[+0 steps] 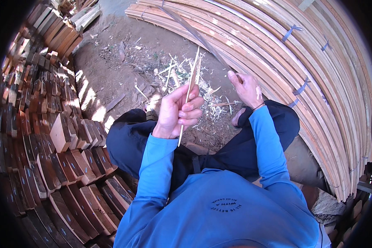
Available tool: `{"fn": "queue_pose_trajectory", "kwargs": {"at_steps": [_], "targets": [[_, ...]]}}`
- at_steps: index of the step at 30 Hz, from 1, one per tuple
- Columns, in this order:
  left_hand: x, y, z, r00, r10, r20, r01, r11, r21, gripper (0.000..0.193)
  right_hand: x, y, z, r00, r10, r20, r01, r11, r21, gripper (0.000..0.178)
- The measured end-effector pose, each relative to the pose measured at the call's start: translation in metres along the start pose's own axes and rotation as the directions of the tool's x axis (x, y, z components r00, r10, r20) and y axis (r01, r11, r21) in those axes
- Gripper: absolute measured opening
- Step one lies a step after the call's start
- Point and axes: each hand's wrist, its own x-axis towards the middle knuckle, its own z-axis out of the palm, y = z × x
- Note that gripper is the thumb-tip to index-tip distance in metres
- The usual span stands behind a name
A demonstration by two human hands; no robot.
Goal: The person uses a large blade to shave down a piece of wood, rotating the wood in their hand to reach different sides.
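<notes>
My left hand [179, 109] is closed around thin, pale wooden strips, held nearly upright in front of my lap. One wooden strip [194, 70] tapers to a point above my fingers, and a narrow end sticks out below my palm. To the right, my right hand [246, 89] is closed on a long knife, its grip hidden inside my fingers. The knife's narrow dark blade [198, 36] reaches away toward the upper left, apart from the strips. Pale wood shavings [213, 103] lie on the ground beyond my hands.
Long bundled wooden slats [273, 53], tied with blue strips [291, 33], curve along the right side. Stacked short wood blocks [66, 165] fill the left. Between them is a dirt floor [107, 37] with scraps. A pale rough block [328, 203] sits at lower right.
</notes>
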Motion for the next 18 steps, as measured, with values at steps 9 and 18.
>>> {"fn": "queue_pose_trajectory", "kwargs": {"at_steps": [9,18], "targets": [[0.007,-0.003,-0.004,0.990,0.143,0.014,-0.142,0.988,-0.055,0.047,-0.021,0.003,-0.007,0.998,0.002,0.067,-0.018,0.972,0.236,0.072],[0.011,-0.004,0.005,0.780,0.524,-0.343,-0.200,0.728,0.656,0.053,-0.057,-0.040,-0.045,0.978,-0.080,0.193,0.091,0.995,-0.050,0.058]]}}
